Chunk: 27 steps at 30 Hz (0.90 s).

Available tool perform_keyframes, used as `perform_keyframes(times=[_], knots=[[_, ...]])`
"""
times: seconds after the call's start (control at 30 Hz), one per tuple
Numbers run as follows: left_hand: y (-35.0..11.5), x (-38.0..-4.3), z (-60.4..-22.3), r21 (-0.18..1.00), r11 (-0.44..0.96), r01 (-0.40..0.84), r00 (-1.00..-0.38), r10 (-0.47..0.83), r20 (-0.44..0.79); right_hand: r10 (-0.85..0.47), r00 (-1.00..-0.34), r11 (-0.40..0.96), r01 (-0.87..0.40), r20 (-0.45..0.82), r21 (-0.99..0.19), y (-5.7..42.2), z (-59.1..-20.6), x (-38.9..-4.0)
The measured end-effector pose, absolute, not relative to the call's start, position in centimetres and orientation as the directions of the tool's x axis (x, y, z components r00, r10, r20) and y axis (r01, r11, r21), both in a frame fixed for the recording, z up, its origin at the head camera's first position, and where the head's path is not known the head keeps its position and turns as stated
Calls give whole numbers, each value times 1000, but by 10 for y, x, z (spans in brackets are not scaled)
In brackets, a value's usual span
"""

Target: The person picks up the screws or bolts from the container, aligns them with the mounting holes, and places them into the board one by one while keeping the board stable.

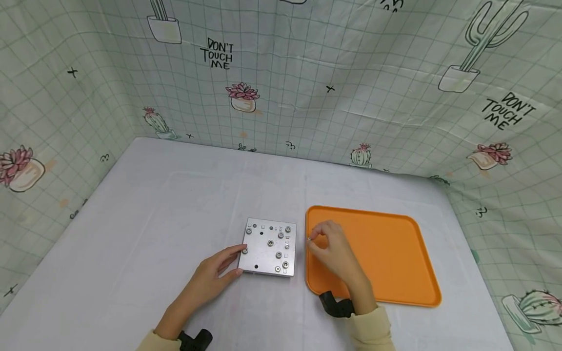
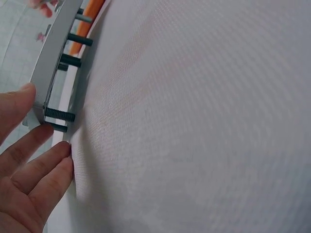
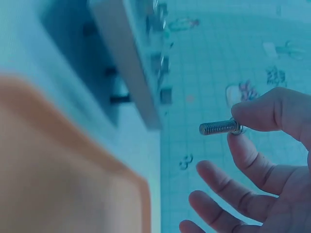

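Observation:
A square silver metal plate (image 1: 263, 253) lies on the table, with several socket-head bolts seated in its top face and a few dark holes showing. Threaded bolt shanks (image 2: 60, 114) stick out below it in the left wrist view. My left hand (image 1: 211, 278) holds the plate's near left corner between thumb and index finger, the other fingers extended beside it. Between the thumb and index finger of my right hand (image 1: 335, 253) is a small bolt (image 3: 218, 127), pinched by its head with the threaded shank pointing towards the plate. This hand hovers over the tray's left side.
An orange tray (image 1: 386, 258) with a raised rim sits just right of the plate. White cloth (image 1: 175, 209) covers the table. A patterned curtain (image 1: 298, 117) hangs behind and along both sides. Black wrist mounts (image 1: 335, 306) are strapped at both wrists.

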<state>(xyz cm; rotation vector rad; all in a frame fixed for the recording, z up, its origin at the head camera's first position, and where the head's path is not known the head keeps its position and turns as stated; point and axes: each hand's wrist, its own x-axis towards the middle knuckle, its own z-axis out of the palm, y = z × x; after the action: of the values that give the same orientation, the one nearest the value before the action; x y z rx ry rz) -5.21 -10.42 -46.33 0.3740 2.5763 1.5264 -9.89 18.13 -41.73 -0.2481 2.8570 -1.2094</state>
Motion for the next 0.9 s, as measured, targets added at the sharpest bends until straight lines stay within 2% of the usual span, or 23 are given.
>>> perform_keyframes(times=[0.33,0.57,0.9], knots=[[-105,-52,-464,872,456,176,-958,284,45,-254,-958,603,-265,135,-753,155,-412,-82],[-105,-52,-464,872,458,175,-958,282,44,-336,-914,567,-387,225,-727,135,-420,-75],[-105,-52,-464,864,470,184,-958,282,50,-409,-891,592,-423,196,-686,109,-426,-69]])
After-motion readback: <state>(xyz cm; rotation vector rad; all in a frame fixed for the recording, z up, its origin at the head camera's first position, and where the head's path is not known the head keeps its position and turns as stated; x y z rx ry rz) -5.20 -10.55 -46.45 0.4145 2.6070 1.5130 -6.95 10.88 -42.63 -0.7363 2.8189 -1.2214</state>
